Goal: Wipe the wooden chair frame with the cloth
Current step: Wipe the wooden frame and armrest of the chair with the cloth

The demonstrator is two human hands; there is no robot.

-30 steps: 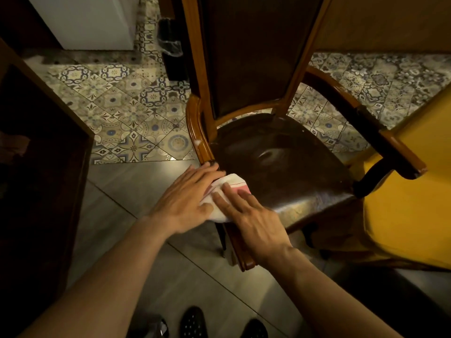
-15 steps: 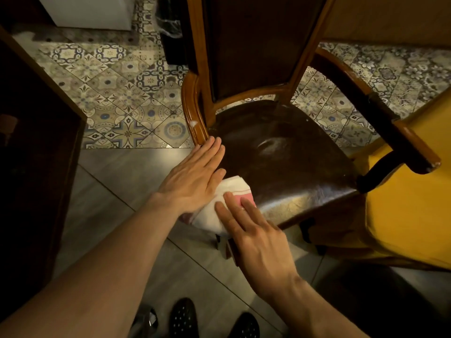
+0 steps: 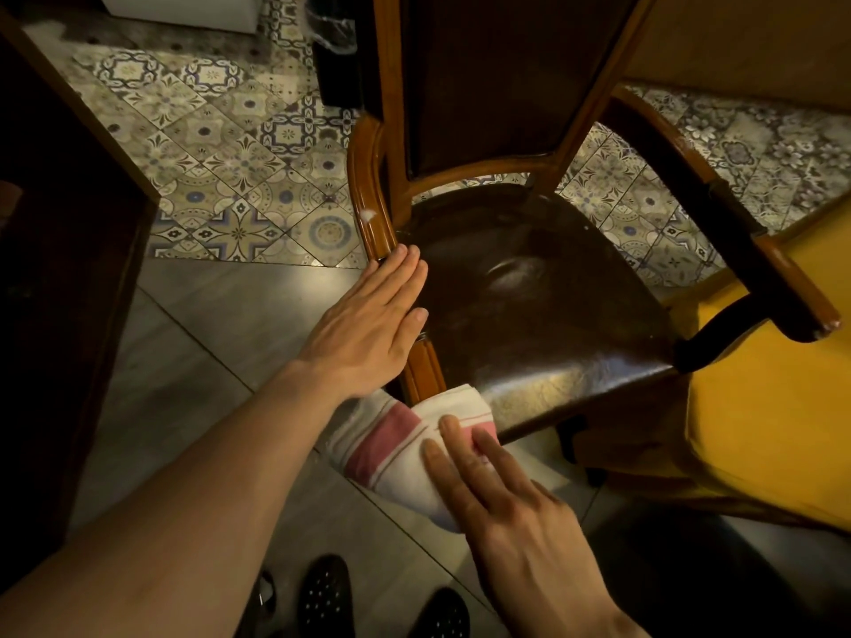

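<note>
Cloth [image 3: 405,458]: I am pressing it against the front left corner of the chair frame [image 3: 421,370]; it is folded, white with pink stripes, and its long axis is running from lower right up toward the left, with the far end hanging off the frame edge
Right hand [image 3: 515,513]: lying flat on the cloth with fingers [image 3: 453,446] stretched out and pointing up toward the seat [image 3: 529,306], pushing down, not clenched
Left hand [image 3: 368,329]: resting open and flat on the left side rail, gripping nothing, fingertips reaching the base of the left armrest [image 3: 368,186]
Chair: facing me, its back rising at the top of view, right armrest [image 3: 737,223] running toward the lower right
Bin [image 3: 334,52]: standing on the tiled floor [image 3: 221,163] behind the chair; I cannot tell what is in it
Shoes [image 3: 324,596]: showing at the bottom edge
</note>
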